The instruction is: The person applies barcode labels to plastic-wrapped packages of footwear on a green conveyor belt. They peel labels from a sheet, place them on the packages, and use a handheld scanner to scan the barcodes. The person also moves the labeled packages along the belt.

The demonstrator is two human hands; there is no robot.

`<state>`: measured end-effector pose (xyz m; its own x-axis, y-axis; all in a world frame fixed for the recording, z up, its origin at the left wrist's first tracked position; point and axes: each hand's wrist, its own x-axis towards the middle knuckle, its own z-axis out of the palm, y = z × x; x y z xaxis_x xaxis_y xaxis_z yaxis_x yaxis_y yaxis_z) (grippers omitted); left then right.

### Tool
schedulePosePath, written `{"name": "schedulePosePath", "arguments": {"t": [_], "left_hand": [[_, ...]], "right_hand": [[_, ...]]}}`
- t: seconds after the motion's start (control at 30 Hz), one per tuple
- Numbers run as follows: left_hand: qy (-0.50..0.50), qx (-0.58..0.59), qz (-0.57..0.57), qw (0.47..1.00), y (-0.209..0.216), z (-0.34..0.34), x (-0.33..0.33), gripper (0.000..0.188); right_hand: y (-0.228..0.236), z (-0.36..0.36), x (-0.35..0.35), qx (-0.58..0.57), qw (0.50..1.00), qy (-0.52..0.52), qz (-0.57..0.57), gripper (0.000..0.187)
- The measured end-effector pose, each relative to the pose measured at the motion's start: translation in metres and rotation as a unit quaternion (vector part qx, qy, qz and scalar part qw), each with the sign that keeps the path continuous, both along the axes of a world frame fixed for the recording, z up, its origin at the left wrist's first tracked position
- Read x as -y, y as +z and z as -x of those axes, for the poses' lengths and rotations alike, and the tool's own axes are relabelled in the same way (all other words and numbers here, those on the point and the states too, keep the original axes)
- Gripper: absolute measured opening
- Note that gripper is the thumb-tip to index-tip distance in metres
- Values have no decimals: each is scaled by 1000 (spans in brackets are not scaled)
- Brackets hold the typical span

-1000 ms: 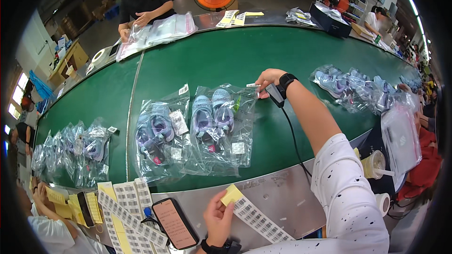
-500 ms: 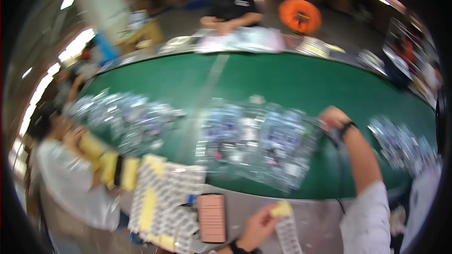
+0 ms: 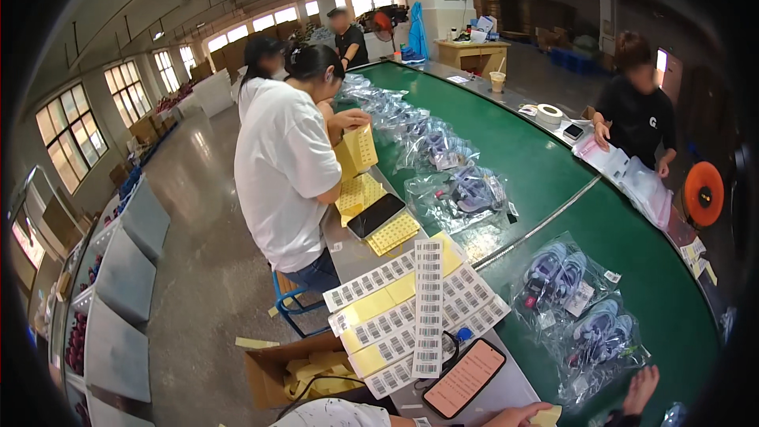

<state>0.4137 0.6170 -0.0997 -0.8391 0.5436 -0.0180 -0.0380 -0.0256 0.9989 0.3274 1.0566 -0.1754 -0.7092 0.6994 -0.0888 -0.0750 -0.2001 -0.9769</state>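
Note:
At the lower edge my left hand (image 3: 515, 416) is closed on a label strip, whose yellow end (image 3: 546, 416) sticks out past the fingers. My right hand (image 3: 640, 389) is over the green belt (image 3: 636, 261) at the lower right, with its fingers stretched out and nothing seen in them. Just beyond it lies a pair of blue-purple shoes (image 3: 601, 332) in a clear plastic bag. Farther along is a second bagged pair (image 3: 553, 273) with a white tag. Sheets of barcode labels (image 3: 428, 308) overlap on the grey ledge, and a phone (image 3: 464, 378) with a lit screen lies beside them.
A cardboard box (image 3: 265, 372) with yellow paper scraps stands below the ledge. On my left, a co-worker in white (image 3: 285, 166) handles yellow label sheets (image 3: 356, 150). More bagged shoes (image 3: 470, 190) line the belt. Across it another person (image 3: 636, 122) stands near an orange fan (image 3: 702, 194).
The view has swung left and sharpened. My right hand, formerly beside the bagged shoes farther up the picture, is now at the lower right. The label strip remains in my left hand.

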Motion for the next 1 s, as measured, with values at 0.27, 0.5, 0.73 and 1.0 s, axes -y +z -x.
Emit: {"name": "schedulePosePath", "arguments": {"t": [0.27,0.5,0.73,1.0], "left_hand": [[-1,10,29,1000,14,7,0,58],[34,48,-52,997,30,-2,15,62],[-63,65,16,996,10,5,-1,49],[-66,102,-35,992,-27,0,-13,48]], "right_hand": [[12,34,191,-58,994,87,-34,58],[107,66,192,-12,951,291,-108,32],[52,-81,-224,171,888,48,-424,26],[25,-334,-286,555,675,-230,-428,67]]}}
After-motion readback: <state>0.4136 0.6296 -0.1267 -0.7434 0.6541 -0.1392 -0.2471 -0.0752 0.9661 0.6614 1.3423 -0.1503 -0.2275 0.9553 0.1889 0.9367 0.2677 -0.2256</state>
